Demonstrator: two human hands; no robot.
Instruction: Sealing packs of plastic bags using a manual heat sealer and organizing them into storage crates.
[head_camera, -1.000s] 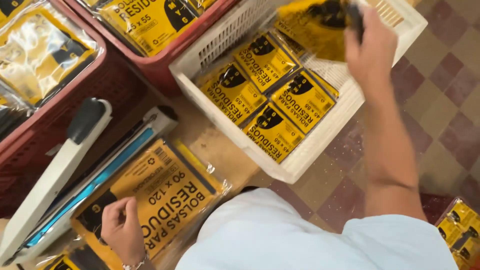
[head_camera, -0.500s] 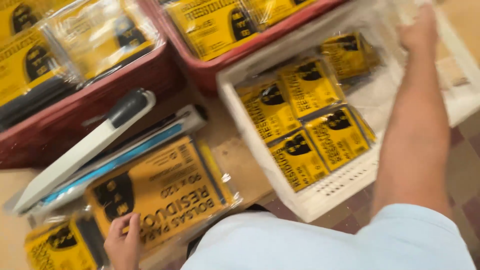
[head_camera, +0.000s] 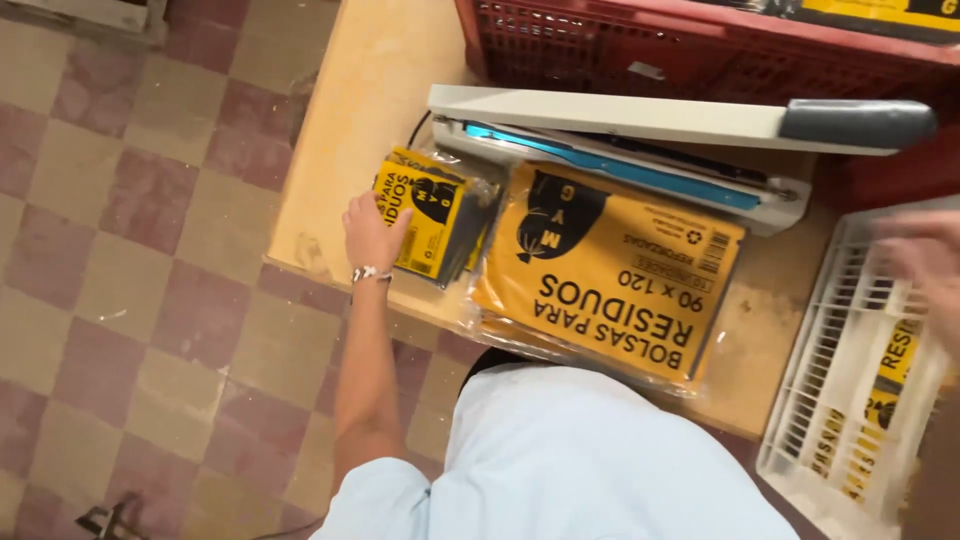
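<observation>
Right hand (head_camera: 925, 265) (blurred) over white crate (head_camera: 835, 330)

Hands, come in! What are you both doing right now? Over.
Left hand flat on small yellow packet stack. Right hand blurred over white crate, grip unclear. Big yellow bag pack lies beside the stack.

This looks like a small packing workshop. A hand-lever heat sealer (head_camera: 640, 140) sits on a plain wooden table (head_camera: 350, 110), with plastic-wrapped yellow packets (head_camera: 435, 210) stacked beside it, a red crate (head_camera: 700, 50) behind and a white crate (head_camera: 840, 370) (more packets inside) alongside. The checkered tile floor (head_camera: 130, 250) is worn.
</observation>
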